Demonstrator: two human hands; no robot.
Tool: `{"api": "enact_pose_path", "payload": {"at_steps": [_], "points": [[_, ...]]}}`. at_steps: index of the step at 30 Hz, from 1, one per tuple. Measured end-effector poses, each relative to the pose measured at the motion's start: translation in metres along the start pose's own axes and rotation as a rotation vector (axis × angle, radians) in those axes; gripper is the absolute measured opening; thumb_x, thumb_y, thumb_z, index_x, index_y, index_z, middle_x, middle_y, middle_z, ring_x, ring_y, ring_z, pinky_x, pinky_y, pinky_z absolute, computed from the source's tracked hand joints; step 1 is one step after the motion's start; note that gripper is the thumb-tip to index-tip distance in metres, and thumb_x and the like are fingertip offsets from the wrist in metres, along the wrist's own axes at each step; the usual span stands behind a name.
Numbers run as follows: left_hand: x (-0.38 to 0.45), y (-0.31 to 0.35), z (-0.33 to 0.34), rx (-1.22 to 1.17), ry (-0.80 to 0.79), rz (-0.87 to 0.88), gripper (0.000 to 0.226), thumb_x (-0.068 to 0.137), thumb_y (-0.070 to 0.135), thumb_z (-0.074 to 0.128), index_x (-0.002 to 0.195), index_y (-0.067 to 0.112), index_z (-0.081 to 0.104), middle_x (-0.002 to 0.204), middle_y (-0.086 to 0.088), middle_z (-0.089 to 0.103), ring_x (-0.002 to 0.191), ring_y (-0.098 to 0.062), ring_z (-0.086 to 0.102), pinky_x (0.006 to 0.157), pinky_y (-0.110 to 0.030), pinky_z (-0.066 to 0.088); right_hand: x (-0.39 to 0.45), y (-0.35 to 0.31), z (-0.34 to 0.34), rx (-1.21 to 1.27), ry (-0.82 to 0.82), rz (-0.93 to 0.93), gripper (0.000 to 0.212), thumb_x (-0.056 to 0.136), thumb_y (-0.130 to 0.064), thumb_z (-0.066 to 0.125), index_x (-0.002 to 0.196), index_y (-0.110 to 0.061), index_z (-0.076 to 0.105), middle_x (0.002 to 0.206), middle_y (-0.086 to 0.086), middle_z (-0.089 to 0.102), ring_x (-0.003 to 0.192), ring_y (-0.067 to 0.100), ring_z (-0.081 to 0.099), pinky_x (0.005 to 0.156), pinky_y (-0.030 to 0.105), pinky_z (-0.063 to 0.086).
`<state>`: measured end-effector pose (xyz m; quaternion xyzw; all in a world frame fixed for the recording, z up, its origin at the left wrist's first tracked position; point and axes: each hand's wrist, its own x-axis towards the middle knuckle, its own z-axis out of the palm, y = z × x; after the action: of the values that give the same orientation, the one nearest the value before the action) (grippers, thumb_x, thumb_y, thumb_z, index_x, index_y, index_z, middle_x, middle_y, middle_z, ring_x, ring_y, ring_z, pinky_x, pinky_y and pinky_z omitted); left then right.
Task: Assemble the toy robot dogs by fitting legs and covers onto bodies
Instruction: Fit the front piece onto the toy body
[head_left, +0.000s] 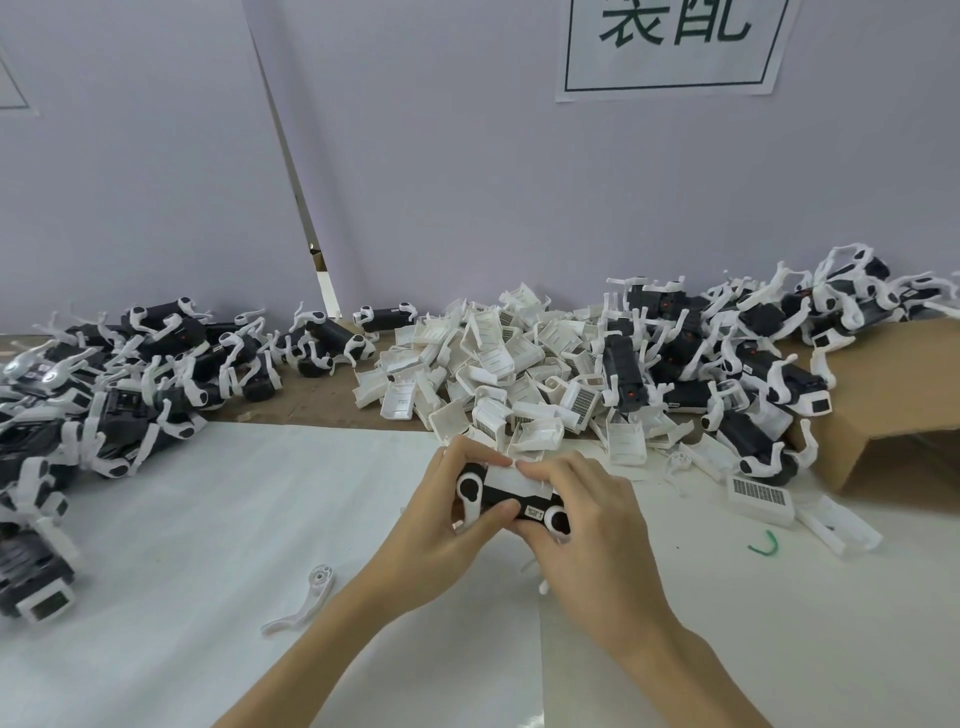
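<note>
We hold the toy dog just above the tabletop. Our left hand and right hand curl tight around it. We should push the white cover down evenly until it clicks.

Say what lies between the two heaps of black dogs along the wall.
A heap of white covers lies between the left dogs and right dogs, in the head view.

Bare white sheet near left – loose leg, cover pile behind
</note>
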<state>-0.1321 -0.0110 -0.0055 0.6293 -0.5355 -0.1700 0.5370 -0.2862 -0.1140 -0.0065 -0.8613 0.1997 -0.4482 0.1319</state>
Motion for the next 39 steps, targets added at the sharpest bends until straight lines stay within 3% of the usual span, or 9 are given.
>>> {"api": "enact_pose_path", "payload": {"at_steps": [5,12,15,19,21,25,29,33,39], "points": [[0.000,0.005,0.003,-0.033,0.036,-0.009,0.031,0.095,0.036,0.072,0.123,0.039,0.059,0.110,0.003,0.064,0.095,-0.025,0.063,0.083,-0.060,0.055,-0.002,0.003,-0.001,0.066,-0.025,0.037,0.053,0.079,-0.033,0.088,0.126,-0.026,0.065,0.119,-0.017,0.063,0.108,0.005,0.055,0.089,0.029,0.051],[0.000,0.008,0.002,-0.101,0.015,-0.026,0.027,0.096,0.027,0.072,0.120,0.034,0.060,0.108,-0.001,0.063,0.089,-0.031,0.061,0.075,-0.048,0.059,0.003,0.008,-0.005,-0.072,0.023,-0.006,0.045,0.072,-0.048,0.088,0.104,-0.021,0.072,0.098,-0.015,0.070,0.092,0.014,0.057,0.079,0.023,0.044],[-0.001,0.010,0.001,-0.100,-0.013,-0.028,0.026,0.098,0.022,0.073,0.121,0.029,0.061,0.107,-0.002,0.061,0.087,-0.020,0.062,0.078,-0.046,0.060,0.000,0.008,-0.004,-0.087,-0.010,-0.022,0.042,0.076,-0.047,0.087,0.103,-0.022,0.065,0.099,-0.015,0.065,0.087,0.013,0.057,0.074,0.019,0.041],[-0.002,0.012,-0.006,-0.068,0.004,0.053,0.032,0.097,0.028,0.072,0.126,0.023,0.059,0.117,-0.001,0.061,0.104,-0.026,0.062,0.087,-0.048,0.053,0.003,0.004,-0.009,0.661,-0.353,0.327,0.043,0.088,-0.043,0.076,0.122,-0.041,0.051,0.112,-0.018,0.063,0.101,0.013,0.067,0.067,0.027,0.061],[-0.002,0.012,-0.008,-0.012,0.000,0.125,0.035,0.097,0.033,0.071,0.129,0.026,0.058,0.128,0.002,0.058,0.121,-0.027,0.058,0.096,-0.038,0.049,0.004,0.007,-0.011,0.809,-0.427,0.390,0.042,0.092,-0.039,0.072,0.129,-0.045,0.054,0.109,-0.016,0.068,0.099,0.018,0.072,0.073,0.038,0.064],[0.001,0.011,-0.008,0.084,0.085,0.122,0.062,0.092,0.053,0.069,0.146,0.048,0.038,0.150,0.011,0.044,0.146,-0.016,0.043,0.113,-0.022,0.040,0.001,0.010,-0.007,0.597,-0.225,0.234,0.043,0.091,-0.020,0.078,0.128,-0.034,0.060,0.112,-0.014,0.069,0.105,0.014,0.067,0.081,0.017,0.054],[0.001,0.013,-0.007,-0.070,0.114,-0.051,0.050,0.086,0.068,0.063,0.131,0.052,0.052,0.117,0.015,0.070,0.114,-0.012,0.065,0.093,-0.024,0.054,0.001,0.008,-0.002,0.241,-0.082,-0.027,0.058,0.085,-0.012,0.082,0.133,-0.026,0.054,0.126,-0.015,0.055,0.118,0.014,0.055,0.092,0.024,0.049],[0.001,0.015,-0.008,-0.236,0.072,-0.094,0.037,0.092,0.048,0.073,0.125,0.031,0.065,0.111,-0.008,0.072,0.112,-0.036,0.066,0.099,-0.056,0.053,0.002,0.010,-0.008,0.198,-0.190,-0.049,0.058,0.093,-0.045,0.072,0.143,-0.029,0.047,0.134,-0.018,0.048,0.127,0.011,0.048,0.105,0.023,0.041],[-0.002,0.017,-0.016,-0.103,-0.007,0.007,0.039,0.100,0.029,0.069,0.136,0.020,0.058,0.121,-0.002,0.069,0.116,-0.027,0.064,0.102,-0.039,0.051,0.008,0.011,-0.014,0.249,-0.143,0.047,0.023,0.096,-0.026,0.073,0.118,-0.022,0.071,0.109,-0.017,0.063,0.109,0.011,0.057,0.093,0.025,0.046]]}}
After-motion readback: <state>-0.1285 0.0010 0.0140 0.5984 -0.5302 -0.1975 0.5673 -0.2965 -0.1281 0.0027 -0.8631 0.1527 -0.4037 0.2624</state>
